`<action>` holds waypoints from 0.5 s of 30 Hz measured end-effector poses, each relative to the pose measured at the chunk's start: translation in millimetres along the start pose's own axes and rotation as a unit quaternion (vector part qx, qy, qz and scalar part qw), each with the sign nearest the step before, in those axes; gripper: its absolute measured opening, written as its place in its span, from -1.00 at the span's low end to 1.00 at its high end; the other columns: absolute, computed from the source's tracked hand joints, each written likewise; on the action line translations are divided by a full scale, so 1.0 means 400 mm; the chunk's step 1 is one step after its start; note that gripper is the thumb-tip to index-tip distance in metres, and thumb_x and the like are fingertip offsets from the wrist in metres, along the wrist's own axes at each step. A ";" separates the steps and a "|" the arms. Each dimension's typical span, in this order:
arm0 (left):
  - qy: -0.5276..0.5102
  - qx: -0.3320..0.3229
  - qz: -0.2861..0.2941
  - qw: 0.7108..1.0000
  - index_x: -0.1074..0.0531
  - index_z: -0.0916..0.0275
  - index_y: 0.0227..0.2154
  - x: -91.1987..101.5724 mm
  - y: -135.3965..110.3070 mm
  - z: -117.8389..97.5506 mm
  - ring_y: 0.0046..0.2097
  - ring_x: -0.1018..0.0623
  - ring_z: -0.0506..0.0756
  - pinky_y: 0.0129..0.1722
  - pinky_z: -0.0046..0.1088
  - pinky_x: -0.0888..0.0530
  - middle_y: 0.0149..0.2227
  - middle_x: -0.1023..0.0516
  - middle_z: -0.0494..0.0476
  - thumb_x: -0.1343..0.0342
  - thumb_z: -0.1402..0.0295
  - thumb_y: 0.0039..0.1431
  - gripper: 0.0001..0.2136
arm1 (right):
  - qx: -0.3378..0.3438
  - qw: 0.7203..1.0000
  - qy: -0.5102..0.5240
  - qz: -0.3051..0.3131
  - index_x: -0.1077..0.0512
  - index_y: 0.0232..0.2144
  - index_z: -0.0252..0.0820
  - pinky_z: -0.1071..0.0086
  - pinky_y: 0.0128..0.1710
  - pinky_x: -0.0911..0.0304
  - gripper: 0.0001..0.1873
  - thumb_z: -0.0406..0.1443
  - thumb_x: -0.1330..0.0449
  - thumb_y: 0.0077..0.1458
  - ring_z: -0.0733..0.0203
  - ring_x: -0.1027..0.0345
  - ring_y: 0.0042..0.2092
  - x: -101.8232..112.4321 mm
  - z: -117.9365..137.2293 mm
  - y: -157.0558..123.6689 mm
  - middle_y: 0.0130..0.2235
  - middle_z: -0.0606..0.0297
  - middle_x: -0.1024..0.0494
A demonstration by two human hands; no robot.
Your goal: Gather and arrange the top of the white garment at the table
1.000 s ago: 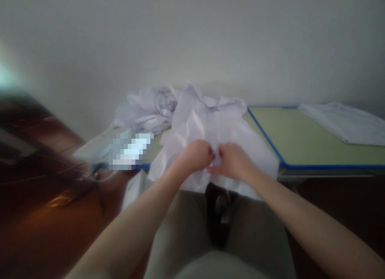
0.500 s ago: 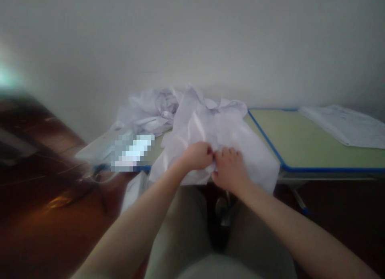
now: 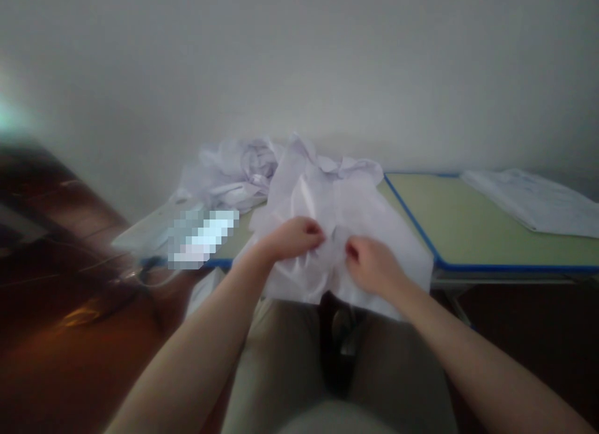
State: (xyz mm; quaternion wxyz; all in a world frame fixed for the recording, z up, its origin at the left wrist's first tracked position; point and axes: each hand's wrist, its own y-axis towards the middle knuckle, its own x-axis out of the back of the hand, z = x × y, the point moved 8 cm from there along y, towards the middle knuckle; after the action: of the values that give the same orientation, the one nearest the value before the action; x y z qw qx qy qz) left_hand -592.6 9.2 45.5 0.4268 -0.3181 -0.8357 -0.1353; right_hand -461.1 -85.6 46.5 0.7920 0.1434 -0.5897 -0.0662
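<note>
A thin white garment (image 3: 360, 200), like a shirt or coat, lies spread over the table in front of me. Its near hem hangs past the table edge over my lap. My left hand (image 3: 302, 237) is closed in a pinch on the cloth, left of a line down the garment's middle. On the other side of that line, a small gap away, my right hand (image 3: 372, 262) also pinches the fabric. Blur hides whether anything small sits between the fingertips.
A crumpled heap of white cloth (image 3: 234, 169) lies at the back left. Left of the garment are a white flat object (image 3: 150, 225) and a pixelated device (image 3: 203, 237). A folded white garment (image 3: 547, 200) rests on the blue-edged green table (image 3: 472, 234). A grey wall (image 3: 327, 66) stands behind.
My hands were together at the garment's middle and are now apart, the left a little further left, the right further right. The near hem has come lower over my lap.
</note>
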 end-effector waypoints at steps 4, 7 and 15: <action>0.011 -0.005 0.014 1.000 -0.48 0.22 -0.44 0.006 -0.001 -0.006 -0.37 -0.51 0.05 -0.41 -0.49 -0.37 -0.43 -0.56 0.07 -0.05 0.23 0.05 -0.81 | -0.054 0.998 -0.025 0.000 -0.44 -0.32 -0.15 0.32 -0.40 -0.13 -0.73 -0.21 0.04 0.17 0.09 -0.43 -0.33 -0.012 -0.008 0.069 -0.36 0.15 -0.56; 0.013 0.006 0.024 1.000 -0.48 0.23 -0.46 0.008 -0.005 -0.004 -0.37 -0.51 0.05 -0.41 -0.49 -0.37 -0.44 -0.55 0.08 -0.05 0.25 0.05 -0.82 | -0.092 0.993 -0.068 0.037 -0.50 -0.32 -0.20 0.28 -0.37 -0.21 -0.67 -0.11 -0.05 0.10 -0.01 -0.46 -0.28 -0.038 -0.007 0.128 -0.31 0.02 -0.57; -0.014 0.026 0.040 0.999 -0.49 0.26 -0.44 0.002 -0.011 0.009 -0.41 -0.48 0.05 -0.47 -0.50 -0.31 -0.45 -0.53 0.09 -0.06 0.21 0.02 -0.78 | -0.143 0.974 -0.074 0.156 -0.54 -0.17 -0.25 0.22 -0.18 -0.31 -0.54 -0.05 -0.14 0.01 -0.10 -0.45 -0.08 -0.081 -0.030 0.195 -0.14 -0.05 -0.56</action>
State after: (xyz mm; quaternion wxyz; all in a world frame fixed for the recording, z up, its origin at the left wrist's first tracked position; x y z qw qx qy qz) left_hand -598.1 7.8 44.2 0.4279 -0.3418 -0.8316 -0.0923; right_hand -464.4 -0.8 37.5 0.7589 -0.0707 -0.6464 -0.0356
